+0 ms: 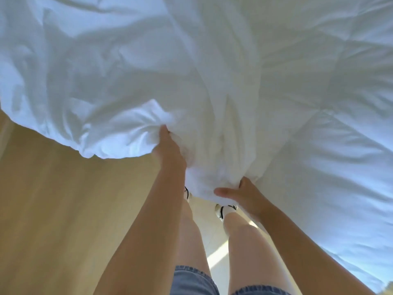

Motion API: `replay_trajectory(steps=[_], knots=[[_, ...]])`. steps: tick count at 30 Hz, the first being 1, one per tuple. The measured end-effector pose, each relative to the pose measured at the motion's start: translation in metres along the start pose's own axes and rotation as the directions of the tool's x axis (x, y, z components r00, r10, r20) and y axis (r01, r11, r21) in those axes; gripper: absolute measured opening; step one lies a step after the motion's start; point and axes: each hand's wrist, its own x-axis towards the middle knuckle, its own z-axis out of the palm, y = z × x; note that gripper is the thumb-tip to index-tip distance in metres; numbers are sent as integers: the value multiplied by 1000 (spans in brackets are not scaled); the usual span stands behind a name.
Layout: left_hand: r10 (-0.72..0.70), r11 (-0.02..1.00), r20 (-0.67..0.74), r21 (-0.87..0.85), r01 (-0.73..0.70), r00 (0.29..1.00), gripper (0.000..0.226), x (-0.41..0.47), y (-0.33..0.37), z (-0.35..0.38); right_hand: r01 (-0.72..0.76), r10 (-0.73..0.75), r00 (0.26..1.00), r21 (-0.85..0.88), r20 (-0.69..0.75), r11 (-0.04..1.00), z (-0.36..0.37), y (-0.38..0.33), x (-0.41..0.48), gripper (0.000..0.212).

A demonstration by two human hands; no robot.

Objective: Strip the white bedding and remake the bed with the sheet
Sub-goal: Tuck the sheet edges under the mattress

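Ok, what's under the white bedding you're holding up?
Below the white bedding, gripped by the left hand and right hand, parts of two shoes and tan floor show. Whatever lies beneath the rest of it is covered.

White bedding (pixel 212 71) blocks ahead; bare floor (pixel 53 209) lies open left.

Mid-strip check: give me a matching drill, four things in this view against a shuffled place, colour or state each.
Things:
1 left hand
2 right hand
3 floor
4 shorts

Descriptions:
A blue denim, bottom of view
B grips the white bedding, the upper hand in view
C tan, left of the legs
D grips the same bedding lower, just above a shoe

Pairs: 1-B, 2-D, 3-C, 4-A
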Motion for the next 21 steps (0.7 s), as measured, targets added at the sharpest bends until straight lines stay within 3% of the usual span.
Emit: replay_trajectory(steps=[3, 5, 11, 15, 17, 19, 21], knots=[[186, 981, -44, 57, -184, 981, 26, -10, 19, -4, 28, -28, 998, 9, 52, 1000, 14, -4, 1, 41], [254, 967, -57, 29, -253, 965, 23, -20, 29, -6, 52, -53, 999, 109, 9, 993, 26, -8, -1, 32], [141, 987, -26, -77, -143, 990, 13, -23, 90, -7, 197, -152, 963, 199, -224, 960, 13, -30, -50, 33], [248, 967, -54, -42, -250, 967, 34, 4, 110, -23, 384, -277, 875, 221, -398, 896, -54, -14, -133, 31], [116, 972, -64, -198, -126, 991, 46, 20, 91, -28, 409, -227, 833, 286, -504, 867, -97, 13, -166, 28], [99, 993, -70, -52, -103, 993, 58, 35, 48, -41, 364, -138, 820, 321, -555, 874, -125, 46, -177, 28], [25, 994, 37, -105, -21, 999, 42, 36, 6, -50, 274, -63, 800, 269, -597, 923, -132, 70, -160, 33]])
